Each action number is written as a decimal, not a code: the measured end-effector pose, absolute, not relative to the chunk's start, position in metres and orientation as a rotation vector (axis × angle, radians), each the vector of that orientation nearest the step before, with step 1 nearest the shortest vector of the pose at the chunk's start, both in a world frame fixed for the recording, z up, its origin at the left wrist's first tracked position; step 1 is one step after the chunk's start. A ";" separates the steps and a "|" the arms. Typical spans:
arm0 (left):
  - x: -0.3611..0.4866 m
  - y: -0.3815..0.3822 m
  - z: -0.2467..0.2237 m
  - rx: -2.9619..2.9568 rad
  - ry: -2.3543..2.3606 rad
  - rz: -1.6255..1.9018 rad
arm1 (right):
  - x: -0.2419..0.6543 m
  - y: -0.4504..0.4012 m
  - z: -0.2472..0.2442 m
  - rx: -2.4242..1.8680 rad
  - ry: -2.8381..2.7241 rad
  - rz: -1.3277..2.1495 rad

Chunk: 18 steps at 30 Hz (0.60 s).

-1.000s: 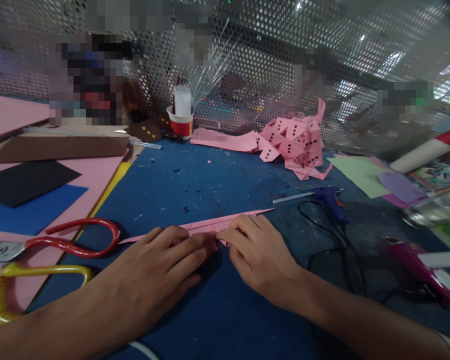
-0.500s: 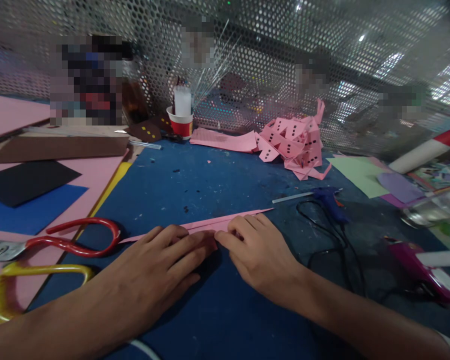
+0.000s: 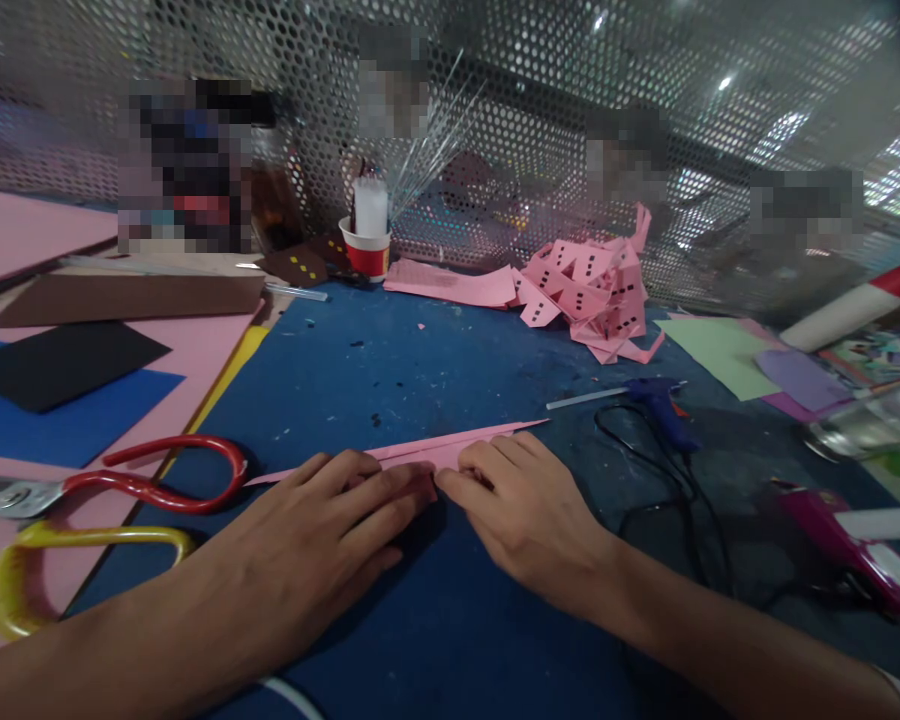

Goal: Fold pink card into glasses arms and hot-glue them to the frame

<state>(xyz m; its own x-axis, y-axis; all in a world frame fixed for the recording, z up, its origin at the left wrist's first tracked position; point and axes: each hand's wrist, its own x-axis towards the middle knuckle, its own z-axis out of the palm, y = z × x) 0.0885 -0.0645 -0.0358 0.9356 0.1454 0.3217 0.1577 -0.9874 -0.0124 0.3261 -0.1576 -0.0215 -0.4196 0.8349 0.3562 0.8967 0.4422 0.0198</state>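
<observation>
A long, narrow piece of folded pink paper lies slantwise on the blue tabletop, its pointed ends showing beyond both hands. My left hand rests over its left part, fingers closed together and pressing it down, with the thumb lower on the table side. Close beside it, my right hand has its fingers curled, pinching the paper's near edge around the middle. The fingers hide part of the fold. Scissors with one red and one yellow handle lie left of my left forearm.
Behind the paper sit a heap of pink cut-outs, flat pink strips and a red-and-white cup. To the right are a blue glue gun with its cord and a magenta tool. Coloured sheets cover the left side.
The view has shifted slightly, so most things appear a little further right. Both hands stay on the pink paper with nearly the same grip.
</observation>
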 end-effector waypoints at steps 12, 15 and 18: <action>0.088 -0.064 -0.035 -3.053 -0.207 -0.534 | 0.329 -0.162 -0.021 -1.434 -2.386 -0.335; 0.088 -0.064 -0.036 -3.067 -0.230 -0.540 | 0.329 -0.162 -0.020 -1.433 -2.399 -0.342; 0.088 -0.065 -0.037 -3.081 -0.247 -0.549 | 0.330 -0.163 -0.020 -1.427 -2.380 -0.347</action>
<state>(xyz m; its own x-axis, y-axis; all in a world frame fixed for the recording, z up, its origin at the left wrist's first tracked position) 0.0879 -0.0646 -0.0365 0.9264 0.1541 0.3437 0.1550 -0.9876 0.0250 0.3305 -0.1632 -0.0202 -0.4357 0.8008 0.4109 0.8848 0.4649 0.0321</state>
